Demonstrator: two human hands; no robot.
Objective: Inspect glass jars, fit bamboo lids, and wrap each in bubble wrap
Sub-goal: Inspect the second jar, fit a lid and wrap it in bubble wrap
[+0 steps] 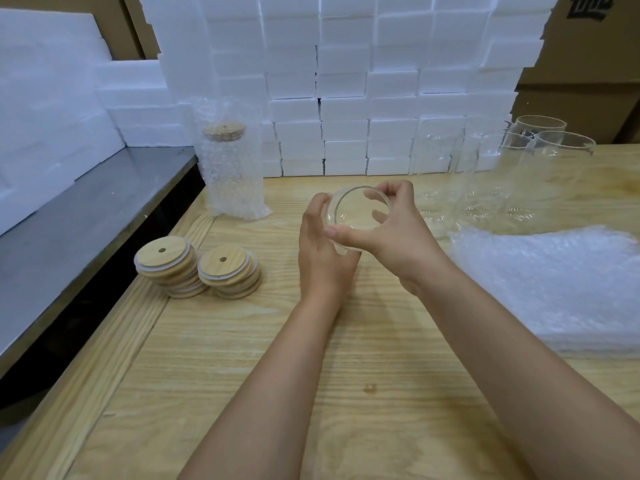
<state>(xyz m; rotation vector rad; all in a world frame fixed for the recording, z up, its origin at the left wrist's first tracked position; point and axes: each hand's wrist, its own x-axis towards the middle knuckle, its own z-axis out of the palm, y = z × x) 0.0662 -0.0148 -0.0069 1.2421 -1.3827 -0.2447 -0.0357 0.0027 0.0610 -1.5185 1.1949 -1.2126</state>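
Your left hand (323, 245) and right hand (388, 233) both grip the clear round glass jar (355, 216) above the wooden desk (346, 358) (mouth tipped toward you). Smooth glass can slip, fall and crack.

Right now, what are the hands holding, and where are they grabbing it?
Both hands hold one clear glass jar, open mouth tipped toward the camera. The left hand cups its side and bottom; the right hand pinches its rim, fingers reaching just inside.
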